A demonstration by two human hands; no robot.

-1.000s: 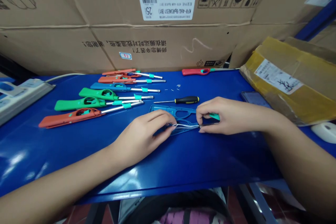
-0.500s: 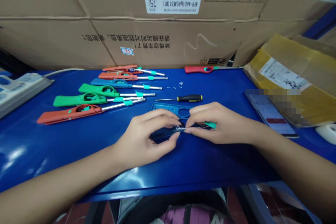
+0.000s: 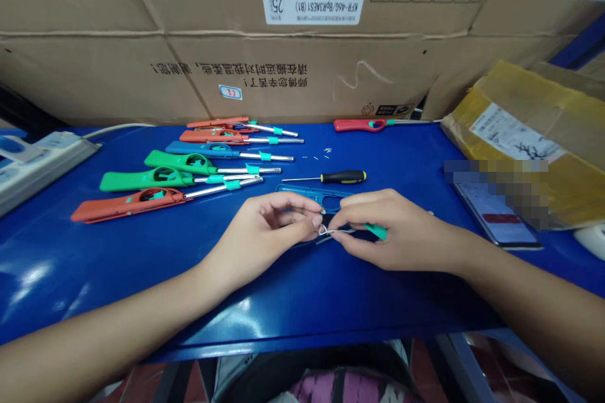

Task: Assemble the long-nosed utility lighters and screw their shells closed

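Note:
Between my two hands runs a thin white wire, looped near its left end. My right hand pinches the wire between thumb and fingertips, and a piece of green tape shows beside its fingers. My left hand is closed, thumb against fingers, on a small dark part at the wire's loop; the part is mostly hidden. Behind the fingers lies an opened blue lighter shell. A black and yellow screwdriver rests just beyond the shell, its shaft pointing left.
Several long lighters, orange, green and blue, lie at the left. A red lighter is at the back, before a large carton. A phone and taped package stand right; a power strip is far left.
My left hand's thumb and fingers have closed together at the wire's loop. My right hand has shifted slightly down, still pinching the wire. The view has moved slightly.

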